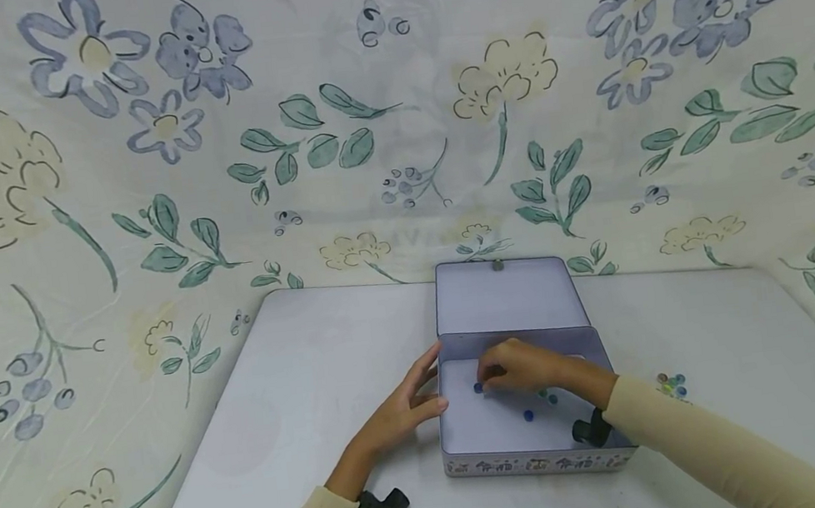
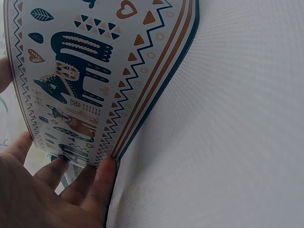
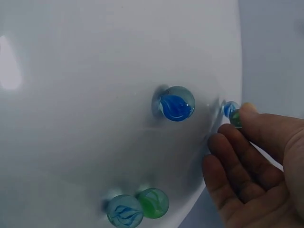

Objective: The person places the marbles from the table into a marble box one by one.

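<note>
"Firstly, where do the marbles stand?"

"Split between two places. A small marble cluster (image 1: 671, 385) lies on the desk (image 1: 341, 337), to the right of the tin (image 1: 507, 466); it shows too small for a sure count. Five marbles are visible inside the tin: a blue marble (image 3: 178, 104) by itself, a pale blue marble (image 3: 125, 211) and a leaf-green marble (image 3: 153, 203) side by side, and two at the fingertips of the right hand (image 1: 514, 366)."

"State of each grip?"

"Right: thumb and forefinger appear to pinch a small green marble (image 3: 235, 119) towards the tin's left side, a blue-and-white marble (image 3: 230, 109) just beside it. The left hand (image 1: 399, 414) has its fingers spread, tips against the tin's patterned side; it grasps nothing and, in my judgement, steadies the tin."

"Degree of completion?"

"Partial. The lid (image 1: 506, 297) is laid back, so access is done. Sorting is judged midway, with marbles both inside and outside."

"Outstanding?"

"Direction is not established by one moment. If they are going in, the desk cluster is left; if coming out, the five inside."
</note>
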The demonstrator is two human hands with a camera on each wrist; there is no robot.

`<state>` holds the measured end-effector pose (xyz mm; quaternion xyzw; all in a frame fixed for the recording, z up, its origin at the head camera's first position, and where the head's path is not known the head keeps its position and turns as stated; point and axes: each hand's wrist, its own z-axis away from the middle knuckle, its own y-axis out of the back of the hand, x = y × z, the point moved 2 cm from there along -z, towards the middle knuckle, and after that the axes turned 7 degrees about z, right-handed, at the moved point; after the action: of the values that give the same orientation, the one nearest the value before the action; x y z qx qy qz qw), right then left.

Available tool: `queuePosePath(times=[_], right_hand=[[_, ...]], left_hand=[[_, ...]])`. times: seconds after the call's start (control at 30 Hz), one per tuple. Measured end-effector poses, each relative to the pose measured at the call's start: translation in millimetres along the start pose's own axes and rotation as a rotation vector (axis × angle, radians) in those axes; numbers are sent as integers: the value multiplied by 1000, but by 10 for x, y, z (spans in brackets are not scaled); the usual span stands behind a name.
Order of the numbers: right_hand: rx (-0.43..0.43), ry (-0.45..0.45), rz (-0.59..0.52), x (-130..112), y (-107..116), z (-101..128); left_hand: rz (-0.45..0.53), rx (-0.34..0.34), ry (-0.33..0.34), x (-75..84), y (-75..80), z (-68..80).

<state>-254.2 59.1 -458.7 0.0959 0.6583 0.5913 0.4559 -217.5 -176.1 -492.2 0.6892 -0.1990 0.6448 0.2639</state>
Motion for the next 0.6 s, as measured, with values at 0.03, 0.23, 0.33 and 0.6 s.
queuePosePath(times=[0.03,0.23,0.33,0.6], right_hand=[[-1,0,3,3,-4,0],[0,-11,10,-2,-6,9],[-1,-17,10,-5,-4,12],[5,-22,23,0,-19,10]], left_hand=[[2,0,0,-1,0,0],[2,5,-6,-6,-2,-4],[2,6,-9,-10,-2,-4],[1,-1,-13,-1,1,-4]])
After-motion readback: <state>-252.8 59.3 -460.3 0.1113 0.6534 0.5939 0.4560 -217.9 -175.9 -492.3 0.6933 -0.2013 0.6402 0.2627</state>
